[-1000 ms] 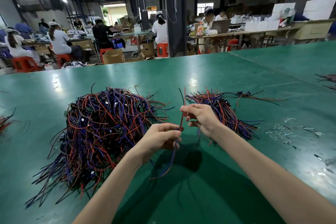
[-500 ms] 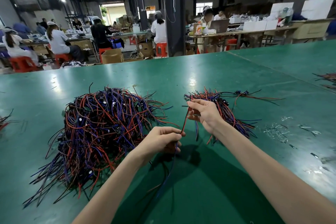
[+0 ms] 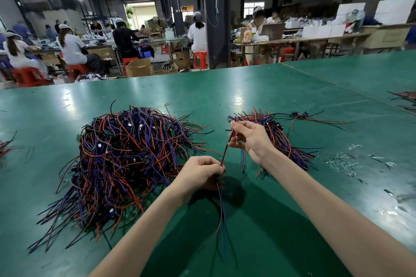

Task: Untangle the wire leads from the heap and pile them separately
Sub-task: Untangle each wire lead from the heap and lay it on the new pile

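Just green table [image 3: 247,96], busy workshop [image 3: 144,29] beyond; left hand [image 3: 198,172], right hand [image 3: 252,139], grip tight on wire lead [image 3: 225,153]

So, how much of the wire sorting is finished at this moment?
Done: a smaller separate pile lies on the right. In hand: the left hand and right hand pinch one wire lead between them. Left: the tangled heap is far larger, so most work remains.
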`<act>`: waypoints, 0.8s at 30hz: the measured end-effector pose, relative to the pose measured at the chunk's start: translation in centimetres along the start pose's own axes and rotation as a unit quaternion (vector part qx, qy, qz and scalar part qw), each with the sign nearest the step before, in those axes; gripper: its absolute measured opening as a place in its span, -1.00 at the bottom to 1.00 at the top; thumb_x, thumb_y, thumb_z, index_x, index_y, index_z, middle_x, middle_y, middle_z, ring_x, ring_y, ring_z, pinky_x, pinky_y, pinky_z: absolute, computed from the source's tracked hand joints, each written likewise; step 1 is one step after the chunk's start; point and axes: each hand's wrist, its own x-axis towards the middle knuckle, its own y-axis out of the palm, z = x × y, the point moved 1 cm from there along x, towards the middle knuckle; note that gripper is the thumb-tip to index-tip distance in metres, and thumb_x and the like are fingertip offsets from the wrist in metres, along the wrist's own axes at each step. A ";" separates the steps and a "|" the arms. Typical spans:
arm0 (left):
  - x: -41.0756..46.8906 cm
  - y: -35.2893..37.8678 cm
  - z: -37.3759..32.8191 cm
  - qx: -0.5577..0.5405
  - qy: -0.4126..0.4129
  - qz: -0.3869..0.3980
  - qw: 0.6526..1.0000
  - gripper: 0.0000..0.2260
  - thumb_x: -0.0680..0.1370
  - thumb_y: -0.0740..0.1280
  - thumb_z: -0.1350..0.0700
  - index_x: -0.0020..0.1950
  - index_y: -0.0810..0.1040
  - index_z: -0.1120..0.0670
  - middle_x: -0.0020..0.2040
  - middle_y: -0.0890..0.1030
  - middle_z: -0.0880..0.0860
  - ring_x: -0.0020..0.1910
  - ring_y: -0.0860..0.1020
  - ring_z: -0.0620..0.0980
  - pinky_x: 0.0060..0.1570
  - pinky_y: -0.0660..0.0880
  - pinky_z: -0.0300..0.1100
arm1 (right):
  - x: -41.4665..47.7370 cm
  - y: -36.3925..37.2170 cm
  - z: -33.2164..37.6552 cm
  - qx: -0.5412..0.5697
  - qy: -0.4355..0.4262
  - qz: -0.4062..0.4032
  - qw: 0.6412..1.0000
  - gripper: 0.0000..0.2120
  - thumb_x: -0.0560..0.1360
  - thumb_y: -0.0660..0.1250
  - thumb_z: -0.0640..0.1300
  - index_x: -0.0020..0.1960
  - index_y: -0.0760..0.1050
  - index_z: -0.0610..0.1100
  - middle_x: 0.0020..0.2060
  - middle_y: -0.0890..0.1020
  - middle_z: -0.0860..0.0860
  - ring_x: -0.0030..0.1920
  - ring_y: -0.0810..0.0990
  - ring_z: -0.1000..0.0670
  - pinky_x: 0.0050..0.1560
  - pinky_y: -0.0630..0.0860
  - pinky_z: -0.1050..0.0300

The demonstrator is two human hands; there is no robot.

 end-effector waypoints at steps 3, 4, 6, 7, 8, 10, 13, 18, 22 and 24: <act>0.1 0.1 -0.1 -0.037 -0.005 -0.024 0.999 -0.87 0.51 0.32 0.32 -0.24 0.53 0.28 -0.42 0.49 0.12 -0.46 0.54 0.00 -0.36 0.60 -0.10 | 0.0 -0.1 0.1 0.010 0.000 -0.007 1.000 -0.83 0.51 0.34 -0.27 -0.26 0.48 -0.23 -0.46 0.57 -0.10 -0.54 0.50 0.05 -0.46 0.56 0.16; 0.2 0.0 -0.1 -0.044 -0.004 -0.030 0.999 -0.85 0.52 0.32 0.29 -0.25 0.54 0.29 -0.42 0.49 0.11 -0.46 0.54 -0.01 -0.37 0.60 -0.11 | 0.0 -0.1 0.1 0.014 0.001 -0.011 1.000 -0.83 0.51 0.34 -0.28 -0.26 0.48 -0.24 -0.47 0.57 -0.09 -0.55 0.50 0.05 -0.46 0.57 0.17; 0.2 0.0 -0.2 -0.051 -0.001 -0.030 0.998 -0.81 0.55 0.32 0.23 -0.23 0.55 0.29 -0.41 0.49 0.10 -0.45 0.53 -0.02 -0.37 0.60 -0.11 | 0.0 -0.2 0.2 0.020 0.002 -0.022 1.000 -0.82 0.52 0.34 -0.28 -0.26 0.46 -0.25 -0.50 0.56 -0.07 -0.57 0.49 0.05 -0.47 0.56 0.18; 0.2 0.0 -0.2 -0.055 -0.001 -0.029 0.998 -0.80 0.55 0.33 0.20 -0.22 0.55 0.29 -0.41 0.49 0.10 -0.45 0.53 -0.02 -0.37 0.60 -0.11 | 0.1 -0.2 0.2 0.020 0.001 -0.026 0.999 -0.81 0.52 0.34 -0.28 -0.27 0.45 -0.24 -0.52 0.55 -0.07 -0.58 0.49 0.05 -0.48 0.56 0.18; 0.2 0.0 -0.1 -0.057 -0.001 -0.029 0.998 -0.79 0.55 0.33 0.17 -0.21 0.55 0.28 -0.41 0.50 0.09 -0.45 0.52 -0.02 -0.37 0.60 -0.11 | 0.1 -0.2 0.2 0.019 0.000 -0.028 0.999 -0.80 0.51 0.34 -0.28 -0.28 0.45 -0.24 -0.52 0.54 -0.07 -0.58 0.49 0.05 -0.48 0.56 0.18; 0.2 0.0 -0.1 -0.057 -0.002 -0.030 0.998 -0.78 0.54 0.36 0.13 -0.20 0.56 0.27 -0.41 0.50 0.09 -0.46 0.52 -0.02 -0.38 0.60 -0.12 | 0.1 -0.2 0.2 0.014 0.000 -0.028 0.999 -0.80 0.51 0.35 -0.28 -0.28 0.45 -0.24 -0.50 0.54 -0.09 -0.58 0.49 0.05 -0.48 0.56 0.18; 0.2 0.0 -0.1 -0.048 -0.002 -0.035 0.998 -0.80 0.53 0.38 0.16 -0.23 0.55 0.26 -0.41 0.50 0.08 -0.45 0.51 -0.03 -0.38 0.59 -0.13 | 0.1 -0.1 0.2 0.007 -0.001 -0.023 1.000 -0.81 0.50 0.35 -0.28 -0.28 0.45 -0.24 -0.50 0.53 -0.10 -0.58 0.49 0.03 -0.48 0.55 0.18; 0.1 0.3 0.0 -0.017 0.016 -0.017 1.000 -0.86 0.53 0.35 0.28 -0.24 0.54 0.26 -0.38 0.52 0.10 -0.41 0.53 -0.07 -0.32 0.61 -0.13 | 0.1 -0.1 0.3 -0.023 -0.008 -0.031 0.999 -0.79 0.50 0.36 -0.27 -0.30 0.48 -0.27 -0.48 0.53 -0.12 -0.58 0.49 0.03 -0.51 0.53 0.18; 0.0 0.6 -0.3 -0.007 0.068 -0.003 0.998 -0.85 0.53 0.33 0.30 -0.25 0.53 0.25 -0.39 0.51 0.10 -0.40 0.52 -0.07 -0.30 0.61 -0.15 | 0.3 -0.2 0.6 0.007 0.035 -0.043 0.998 -0.81 0.53 0.31 -0.30 -0.24 0.51 -0.35 -0.53 0.57 -0.10 -0.57 0.53 0.05 -0.51 0.53 0.23; -0.1 0.6 -0.4 -0.010 0.081 0.001 0.997 -0.85 0.53 0.33 0.30 -0.25 0.53 0.24 -0.39 0.51 0.09 -0.39 0.53 -0.08 -0.29 0.61 -0.15 | 0.4 -0.3 0.7 0.049 0.075 -0.035 0.995 -0.80 0.55 0.27 -0.31 -0.22 0.50 -0.37 -0.53 0.58 -0.10 -0.56 0.54 0.08 -0.50 0.54 0.25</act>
